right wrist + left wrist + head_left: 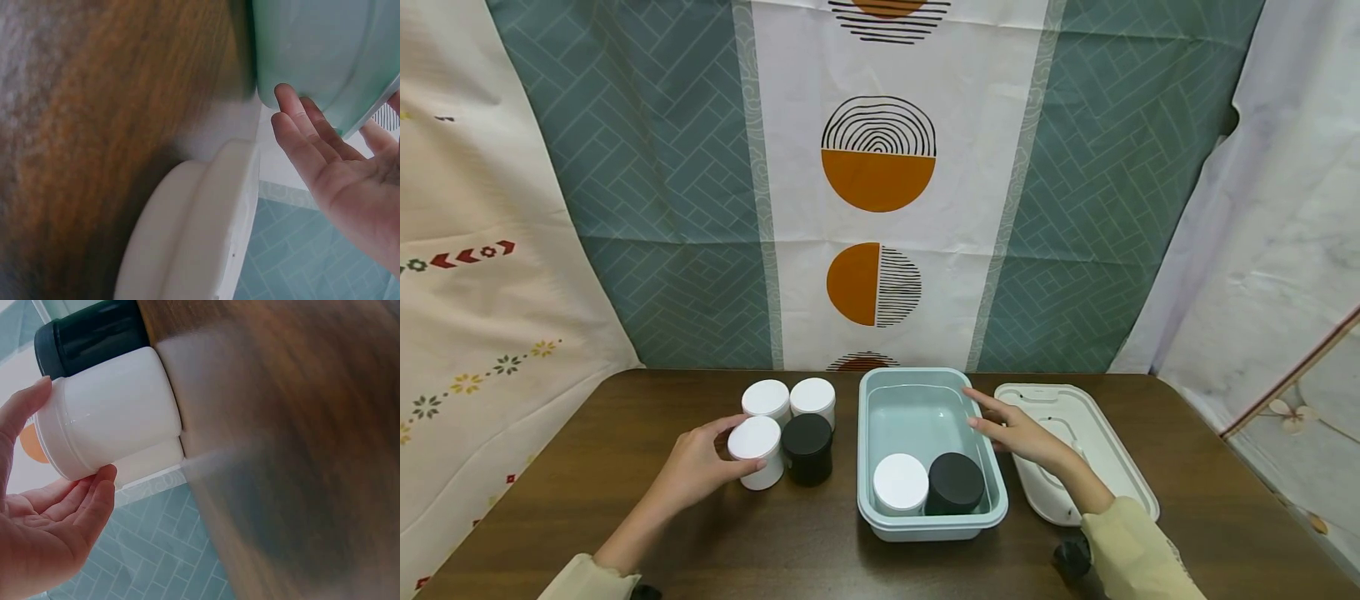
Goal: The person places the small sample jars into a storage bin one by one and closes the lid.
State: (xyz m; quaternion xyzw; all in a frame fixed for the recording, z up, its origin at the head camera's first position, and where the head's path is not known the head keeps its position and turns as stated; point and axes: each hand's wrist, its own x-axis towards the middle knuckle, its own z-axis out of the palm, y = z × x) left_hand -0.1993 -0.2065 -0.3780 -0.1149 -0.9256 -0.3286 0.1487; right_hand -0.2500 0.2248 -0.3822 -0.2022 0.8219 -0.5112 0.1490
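Our left hand holds a white jar between thumb and fingers, at nine o'clock from the blue box. A black jar stands just beside it at three o'clock; another white jar is at twelve. Our right hand, fingers spread wide and extended, is at the box's two o'clock rim. The white lid lies at three o'clock from the box.
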